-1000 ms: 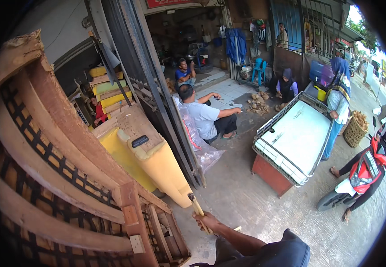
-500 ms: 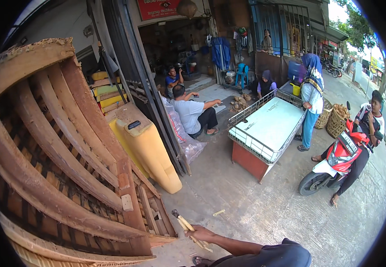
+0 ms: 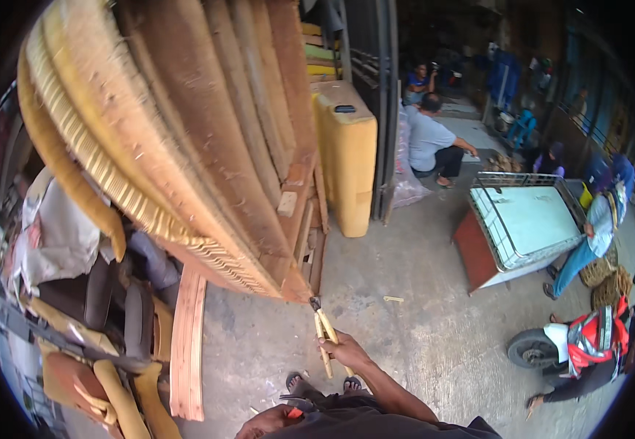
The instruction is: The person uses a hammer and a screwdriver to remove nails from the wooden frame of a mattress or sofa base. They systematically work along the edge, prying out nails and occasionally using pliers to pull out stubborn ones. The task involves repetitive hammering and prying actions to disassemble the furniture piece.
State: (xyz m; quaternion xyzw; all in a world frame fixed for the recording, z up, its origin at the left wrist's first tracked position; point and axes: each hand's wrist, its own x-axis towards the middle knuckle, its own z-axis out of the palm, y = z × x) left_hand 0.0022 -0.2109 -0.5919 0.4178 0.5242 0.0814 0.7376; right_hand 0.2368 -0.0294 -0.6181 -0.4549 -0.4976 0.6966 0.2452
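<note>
My right hand (image 3: pixel 343 350) is closed round the pale yellow handles of a pair of pincers (image 3: pixel 322 333). Their dark jaws are at the lower corner of a large upended wooden furniture frame (image 3: pixel 215 139), seemingly a sofa's. Curved wooden slats run along the frame, and yellow foam and ribbed edging line its left side. At the bottom edge, close to my body, my left hand (image 3: pixel 268 421) shows only in part. A small orange-red bit (image 3: pixel 295 413) is beside it; the fingers are too hidden to read.
A tall yellow foam block (image 3: pixel 354 157) stands behind the frame. Long wooden boards (image 3: pixel 188 344) and stripped seat parts (image 3: pixel 105 388) lie left. A railed red cart (image 3: pixel 530 219), a red motorbike (image 3: pixel 588 336) and several people are to the right. A wood scrap (image 3: pixel 393 298) lies on the concrete.
The view has swung left and down, bringing my feet, left hand and the seat parts into sight. The pincers, still in my right hand, are now at the frame's corner.
</note>
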